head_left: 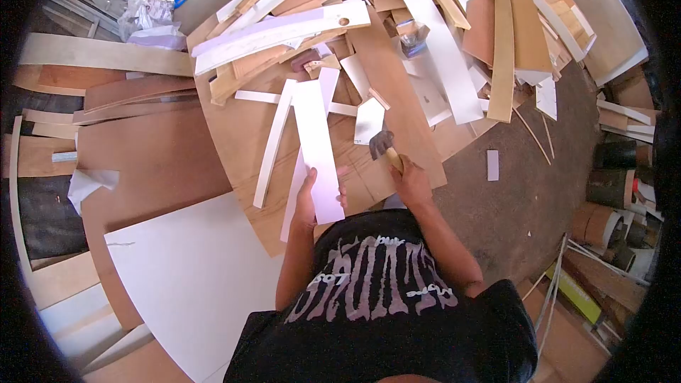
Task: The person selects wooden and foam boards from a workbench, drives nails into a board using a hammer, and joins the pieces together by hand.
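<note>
White board [316, 142] is over the brown sheet [411, 124], left hand [306, 202] spread just enough to clasp both long edges, probably light, stiff, slickish (edges are the grip), right hand [412, 180] curled round the hammer [381, 145], likely head-heavy, by its handle.

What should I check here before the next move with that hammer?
1. White board held by the left grip: ok, thumb on one edge, fingers at the other.
2. Hammer held by the right grip: ok, hand closed around the handle.
3. Hammer head away from the left grip: ok, they are apart.
4. Hammer off the small white block: cannot tell, the two overlap in view.
5. Brown panel free of clutter: not ok, wood scraps crowd its far end.
</note>
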Available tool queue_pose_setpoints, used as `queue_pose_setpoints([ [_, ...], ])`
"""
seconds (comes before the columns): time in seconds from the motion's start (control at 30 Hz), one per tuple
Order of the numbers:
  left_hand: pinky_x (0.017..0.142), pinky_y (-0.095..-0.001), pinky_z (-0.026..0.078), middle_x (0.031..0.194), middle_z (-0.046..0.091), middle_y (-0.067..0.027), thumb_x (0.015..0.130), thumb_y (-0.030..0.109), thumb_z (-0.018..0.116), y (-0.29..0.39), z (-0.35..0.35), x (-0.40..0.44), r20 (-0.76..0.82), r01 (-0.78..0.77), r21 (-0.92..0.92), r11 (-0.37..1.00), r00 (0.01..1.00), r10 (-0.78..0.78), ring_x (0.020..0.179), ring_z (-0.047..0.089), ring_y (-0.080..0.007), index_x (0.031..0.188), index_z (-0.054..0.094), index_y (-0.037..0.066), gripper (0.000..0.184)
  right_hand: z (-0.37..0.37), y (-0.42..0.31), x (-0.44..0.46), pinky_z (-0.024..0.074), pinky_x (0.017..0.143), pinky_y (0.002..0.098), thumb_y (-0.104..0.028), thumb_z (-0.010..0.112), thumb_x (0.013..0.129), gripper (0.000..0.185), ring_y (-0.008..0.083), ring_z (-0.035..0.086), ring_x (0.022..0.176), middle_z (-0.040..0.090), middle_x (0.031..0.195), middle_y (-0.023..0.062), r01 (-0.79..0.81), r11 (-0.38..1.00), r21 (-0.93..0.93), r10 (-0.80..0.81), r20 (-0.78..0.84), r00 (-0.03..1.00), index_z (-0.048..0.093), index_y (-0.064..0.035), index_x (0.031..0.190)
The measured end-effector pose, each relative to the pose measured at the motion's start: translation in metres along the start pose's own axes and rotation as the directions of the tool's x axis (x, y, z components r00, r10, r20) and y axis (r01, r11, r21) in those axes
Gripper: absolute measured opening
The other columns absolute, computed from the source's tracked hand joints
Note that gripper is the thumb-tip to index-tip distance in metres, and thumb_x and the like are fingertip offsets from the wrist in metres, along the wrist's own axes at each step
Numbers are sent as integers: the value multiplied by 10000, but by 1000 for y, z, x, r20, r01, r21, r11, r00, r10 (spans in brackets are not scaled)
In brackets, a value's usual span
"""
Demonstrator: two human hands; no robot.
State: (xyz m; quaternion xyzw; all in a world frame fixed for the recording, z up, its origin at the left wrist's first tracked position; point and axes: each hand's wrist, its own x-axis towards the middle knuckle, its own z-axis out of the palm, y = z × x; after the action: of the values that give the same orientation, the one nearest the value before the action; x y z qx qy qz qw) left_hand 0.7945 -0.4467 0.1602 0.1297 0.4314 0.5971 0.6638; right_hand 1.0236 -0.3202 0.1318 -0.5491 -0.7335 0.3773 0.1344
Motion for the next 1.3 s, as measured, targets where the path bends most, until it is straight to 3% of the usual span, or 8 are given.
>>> queue_pose_setpoints([
  [0.7, 628, -427, 628, 822, 698, -161, 1047, 652, 338, -90, -67, -80, -645, -288, -133, 948, 752, 138, 707, 719, -262, 1111, 640, -52, 770, 14, 89, 68, 449, 1025, 511, -164, 697, 869, 523, 441, 555, 1200, 586, 1277, 249, 54, 922, -384, -137, -192, 972, 554, 13, 1341],
  [0.9, 601, -395, 615, 806, 689, -163, 1054, 613, 363, -89, -126, -134, -678, -292, -162, 943, 727, 108, 674, 710, -256, 1092, 650, -48, 722, 72, 61, 46, 460, 985, 539, -110, 699, 864, 522, 409, 584, 1127, 588, 1224, 235, 279, 835, -474, -519, -511, 686, 539, -3, 1349],
  [0.97, 605, -386, 612, 792, 685, -160, 1051, 608, 374, -77, -161, -148, -710, -277, -99, 956, 692, 127, 655, 701, -256, 1083, 655, -43, 710, 127, 32, 26, 493, 949, 460, -88, 671, 910, 450, 315, 608, 1079, 615, 1210, 176, 305, 901, 308, -196, -337, 921, 562, -12, 1340],
  [1.07, 613, -392, 598, 763, 672, -148, 1035, 621, 395, -67, -213, -167, -751, -267, -32, 963, 643, 153, 649, 689, -259, 1081, 658, -41, 714, 188, -68, -8, 555, 746, 321, 2, 678, 927, 414, 187, 656, 831, 638, 1121, 119, 252, 937, 241, -231, -109, 967, 605, -58, 1330],
  [1.13, 617, -406, 587, 749, 664, -139, 1021, 639, 405, -56, -241, -174, -763, -289, -20, 957, 623, 172, 661, 688, -262, 1087, 657, -43, 730, 242, -110, -10, 560, 855, 358, 37, 664, 893, 476, 257, 646, 1025, 616, 1219, 156, 372, 918, 136, -373, -15, 928, 590, -80, 1349],
  [1.17, 620, -404, 583, 750, 665, -133, 1027, 623, 419, -51, -253, -183, -745, -219, 26, 975, 646, 165, 667, 688, -259, 1090, 659, -40, 709, 260, -123, -3, 504, 995, 402, 6, 674, 871, 519, 326, 573, 1190, 589, 1315, 147, 768, 555, -320, -794, 70, 604, 570, -92, 1371],
  [1.23, 623, -402, 580, 750, 667, -126, 1032, 607, 432, -44, -269, -203, -724, -134, 75, 988, 674, 147, 672, 688, -257, 1092, 660, -38, 687, 287, -162, -12, 372, 1148, 469, -110, 721, 871, 559, 346, 441, 1385, 550, 1415, 113, 627, 752, -205, -600, 181, 779, 571, -163, 1407],
  [1.3, 603, -365, 553, 728, 675, -136, 1048, 562, 429, -35, -279, -205, -723, -102, 111, 989, 674, 151, 615, 666, -236, 1017, 678, -39, 652, 304, -184, -6, 272, 1203, 540, -236, 752, 869, 550, 324, 339, 1489, 506, 1493, 69, 768, 423, -481, -642, 439, 628, 597, -254, 1396],
])
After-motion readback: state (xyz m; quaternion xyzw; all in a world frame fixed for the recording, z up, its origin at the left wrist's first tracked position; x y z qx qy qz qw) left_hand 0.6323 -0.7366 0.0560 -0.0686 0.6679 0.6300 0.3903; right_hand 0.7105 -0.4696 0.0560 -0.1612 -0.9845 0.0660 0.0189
